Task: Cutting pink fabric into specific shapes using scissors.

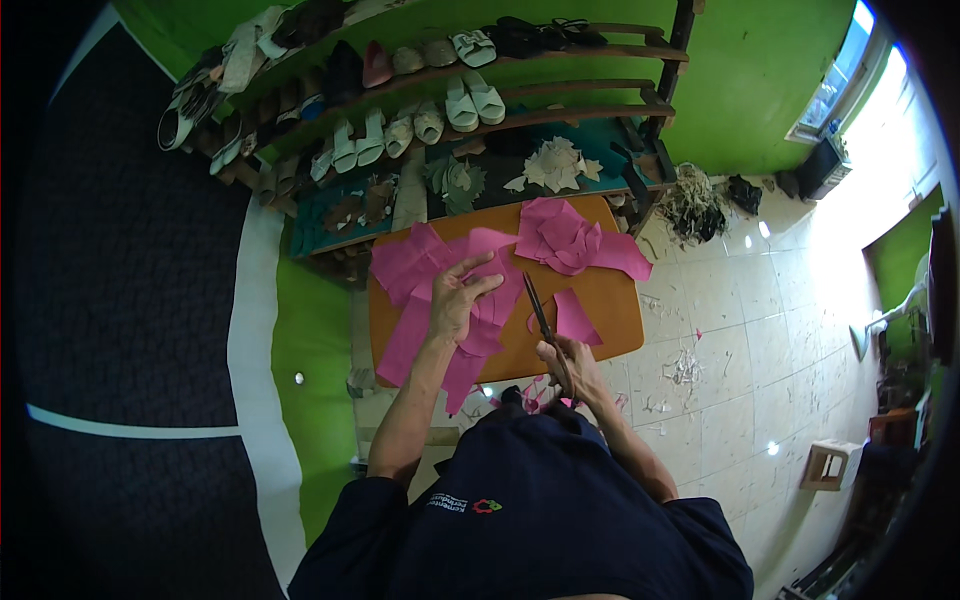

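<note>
My right hand [576, 368] is closed round the handles of a pair of dark scissors [540, 312] at the near right of a small orange-brown table [622, 318]. The blades point away from me and look nearly closed. My left hand [456, 300] hovers over overlapping pink sheets [405, 335], its index finger and thumb stretched out and apart, with nothing plainly between them. Further back lies a heap of cut pink pieces [560, 238]. A smaller pink piece [577, 318] rests beside the scissors. Pink scraps [540, 395] show near my lap.
Beyond the table stands a wooden rack [600, 50] with rows of sandals [370, 137] and shoes. Pale cut scraps [556, 165] lie on its lowest shelf. Scraps [688, 368] litter the tiled floor to the right, near a plastic stool [832, 465]. A green wall [310, 380] runs along the left.
</note>
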`<state>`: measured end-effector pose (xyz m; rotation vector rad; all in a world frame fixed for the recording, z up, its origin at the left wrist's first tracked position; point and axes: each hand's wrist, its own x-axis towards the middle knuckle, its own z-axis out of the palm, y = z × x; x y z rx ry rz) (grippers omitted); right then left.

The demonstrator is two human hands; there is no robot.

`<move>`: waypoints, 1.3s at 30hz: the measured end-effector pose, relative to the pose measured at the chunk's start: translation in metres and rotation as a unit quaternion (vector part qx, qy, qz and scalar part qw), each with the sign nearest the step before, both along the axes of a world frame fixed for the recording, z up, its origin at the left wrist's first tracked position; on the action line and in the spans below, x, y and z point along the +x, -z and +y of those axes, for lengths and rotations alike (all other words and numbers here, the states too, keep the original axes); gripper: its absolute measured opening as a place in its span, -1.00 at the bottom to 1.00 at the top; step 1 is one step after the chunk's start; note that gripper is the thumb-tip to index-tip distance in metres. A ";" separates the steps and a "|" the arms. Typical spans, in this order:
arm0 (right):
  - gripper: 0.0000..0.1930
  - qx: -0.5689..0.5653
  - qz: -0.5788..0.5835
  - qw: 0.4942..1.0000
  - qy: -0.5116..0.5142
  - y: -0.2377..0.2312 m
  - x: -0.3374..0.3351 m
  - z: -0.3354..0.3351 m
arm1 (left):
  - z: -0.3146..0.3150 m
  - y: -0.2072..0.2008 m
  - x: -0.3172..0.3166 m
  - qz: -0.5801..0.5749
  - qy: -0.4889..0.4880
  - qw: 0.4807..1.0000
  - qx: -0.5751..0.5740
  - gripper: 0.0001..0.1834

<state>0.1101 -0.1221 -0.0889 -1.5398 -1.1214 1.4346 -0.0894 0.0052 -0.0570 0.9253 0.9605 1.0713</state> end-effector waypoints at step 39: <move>-0.30 0.099 -0.024 0.993 0.056 -0.027 -0.018 0.020 | -0.025 -0.033 0.045 -0.027 -0.055 0.995 0.075 -0.43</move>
